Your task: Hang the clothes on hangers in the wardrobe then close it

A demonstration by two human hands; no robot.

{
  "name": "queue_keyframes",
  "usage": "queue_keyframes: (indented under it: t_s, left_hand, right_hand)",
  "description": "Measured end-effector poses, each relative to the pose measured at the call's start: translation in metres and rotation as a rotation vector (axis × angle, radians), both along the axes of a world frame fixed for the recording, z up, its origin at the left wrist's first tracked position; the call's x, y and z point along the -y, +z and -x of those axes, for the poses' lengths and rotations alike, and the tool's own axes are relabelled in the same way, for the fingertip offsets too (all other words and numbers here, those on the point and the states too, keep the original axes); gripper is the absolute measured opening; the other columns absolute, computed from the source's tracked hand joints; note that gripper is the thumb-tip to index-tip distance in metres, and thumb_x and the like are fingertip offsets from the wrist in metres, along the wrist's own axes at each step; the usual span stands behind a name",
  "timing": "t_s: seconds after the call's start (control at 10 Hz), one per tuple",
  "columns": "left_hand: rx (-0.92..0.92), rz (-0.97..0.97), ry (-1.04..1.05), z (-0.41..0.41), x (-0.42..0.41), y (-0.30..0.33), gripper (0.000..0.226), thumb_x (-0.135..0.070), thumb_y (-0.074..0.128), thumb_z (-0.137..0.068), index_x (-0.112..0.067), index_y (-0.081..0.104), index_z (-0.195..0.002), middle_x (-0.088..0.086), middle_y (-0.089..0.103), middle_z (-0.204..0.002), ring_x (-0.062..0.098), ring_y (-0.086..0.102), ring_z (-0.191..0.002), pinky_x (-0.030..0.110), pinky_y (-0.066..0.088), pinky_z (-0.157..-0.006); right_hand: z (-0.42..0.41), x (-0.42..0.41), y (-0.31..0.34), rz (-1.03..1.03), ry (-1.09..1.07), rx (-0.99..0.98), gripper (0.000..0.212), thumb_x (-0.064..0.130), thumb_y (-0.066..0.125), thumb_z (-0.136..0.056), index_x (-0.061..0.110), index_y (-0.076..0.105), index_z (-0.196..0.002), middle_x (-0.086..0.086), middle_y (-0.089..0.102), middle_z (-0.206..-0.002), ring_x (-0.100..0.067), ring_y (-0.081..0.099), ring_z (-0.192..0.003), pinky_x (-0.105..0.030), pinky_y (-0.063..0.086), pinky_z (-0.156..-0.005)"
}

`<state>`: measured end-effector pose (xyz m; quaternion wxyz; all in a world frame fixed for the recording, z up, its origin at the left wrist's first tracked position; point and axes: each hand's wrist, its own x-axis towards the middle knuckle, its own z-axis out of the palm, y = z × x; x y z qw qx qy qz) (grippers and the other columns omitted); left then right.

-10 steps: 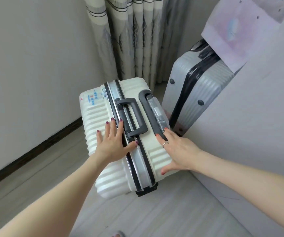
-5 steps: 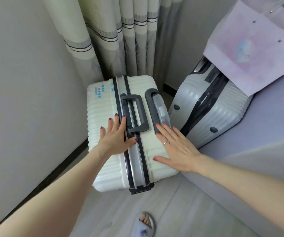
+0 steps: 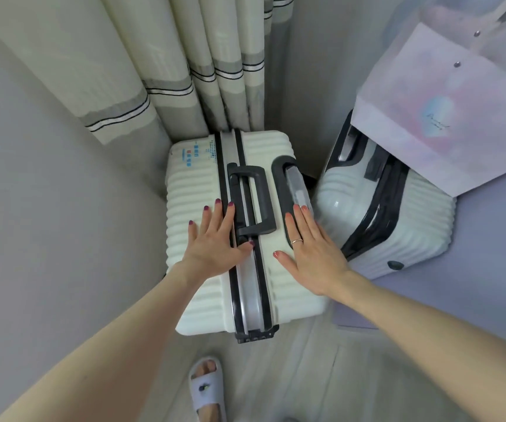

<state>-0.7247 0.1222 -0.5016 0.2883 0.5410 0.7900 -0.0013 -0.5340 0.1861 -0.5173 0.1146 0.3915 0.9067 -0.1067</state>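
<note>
A cream ribbed suitcase [image 3: 196, 300] with black trim stands upright in the corner by the curtain. Its dark carry handle [image 3: 253, 199] runs along the top. My left hand [image 3: 213, 242] lies flat on the top, left of the handle, thumb across the black seam. My right hand [image 3: 312, 248] rests flat on the right side of the top, fingertips near the wrapped pull handle [image 3: 295, 184]. Both hands are spread and hold nothing. No clothes, hangers or wardrobe are in view.
A second grey-white suitcase [image 3: 398, 226] leans at the right against a lilac bed [image 3: 489, 269], with a pale paper bag [image 3: 437, 117] on top of it. A striped curtain [image 3: 184, 62] hangs behind. A wall is at the left. My slippered foot [image 3: 207, 388] is on the floor below.
The cream suitcase has tipped upright and moved toward the curtain corner. My view has shifted forward and down, and both hands have stayed flat on its top.
</note>
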Motion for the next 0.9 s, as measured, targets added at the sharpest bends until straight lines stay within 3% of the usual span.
queue_keyframes:
  t_s: [0.1, 0.4, 0.5, 0.6, 0.8, 0.9]
  left_hand:
    - [0.003, -0.014, -0.054, 0.015, -0.031, -0.003, 0.082, -0.056, 0.037, -0.091, -0.026, -0.014, -0.147, -0.001, -0.024, -0.154, 0.021, -0.023, -0.142, 0.046, -0.012, -0.114]
    - [-0.085, -0.038, -0.251, 0.059, -0.113, -0.009, 0.075, -0.053, 0.028, -0.094, -0.025, -0.019, -0.146, 0.000, -0.027, -0.153, 0.022, -0.025, -0.141, 0.046, -0.013, -0.114]
    - [-0.063, 0.003, -0.307, 0.070, -0.143, -0.006, 0.076, -0.052, 0.029, -0.095, -0.023, -0.020, -0.145, 0.002, -0.028, -0.153, 0.022, -0.027, -0.140, 0.046, -0.015, -0.113]
    - [-0.044, 0.011, -0.318, 0.076, -0.166, -0.004, 0.074, -0.050, 0.030, -0.096, -0.023, -0.017, -0.146, 0.001, -0.025, -0.154, 0.021, -0.024, -0.141, 0.045, -0.014, -0.114]
    - [-0.145, -0.191, -0.179, 0.060, -0.167, -0.024, 0.059, -0.052, 0.001, -0.096, -0.027, -0.012, -0.147, -0.006, -0.016, -0.156, 0.018, -0.018, -0.143, 0.045, -0.014, -0.114]
    - [-0.169, -0.294, -0.181, 0.061, -0.179, -0.028, 0.074, -0.058, -0.013, -0.080, -0.029, -0.008, -0.148, -0.009, -0.011, -0.157, 0.015, -0.014, -0.144, 0.042, -0.015, -0.114]
  right_hand:
    - [0.014, -0.020, -0.002, 0.017, -0.074, -0.002, 0.097, 0.066, -0.037, -0.059, 0.010, -0.025, -0.138, -0.011, -0.023, -0.155, -0.022, -0.025, -0.142, -0.037, -0.003, -0.119]
    - [0.059, -0.068, 0.001, 0.062, -0.305, 0.017, 0.090, 0.064, -0.016, -0.074, 0.011, -0.018, -0.147, -0.008, -0.025, -0.155, -0.020, -0.024, -0.142, -0.039, -0.004, -0.117]
    - [0.068, -0.083, 0.005, 0.088, -0.350, 0.027, 0.075, 0.059, 0.008, -0.094, 0.011, -0.018, -0.147, -0.007, -0.026, -0.154, -0.019, -0.025, -0.142, -0.039, -0.005, -0.118]
    - [0.074, -0.098, 0.007, 0.097, -0.395, 0.040, 0.073, 0.055, 0.013, -0.097, 0.012, -0.018, -0.147, -0.007, -0.026, -0.155, -0.019, -0.024, -0.143, -0.040, -0.004, -0.119]
    - [0.081, -0.128, 0.007, 0.160, -0.465, -0.017, 0.074, 0.055, 0.017, -0.097, 0.012, -0.014, -0.149, -0.004, -0.024, -0.155, -0.017, -0.023, -0.143, -0.041, -0.004, -0.119]
    - [0.076, -0.144, 0.022, 0.248, -0.589, -0.258, 0.067, 0.045, 0.034, -0.098, 0.014, 0.007, -0.151, -0.002, -0.007, -0.159, -0.014, -0.008, -0.146, -0.041, 0.002, -0.119]
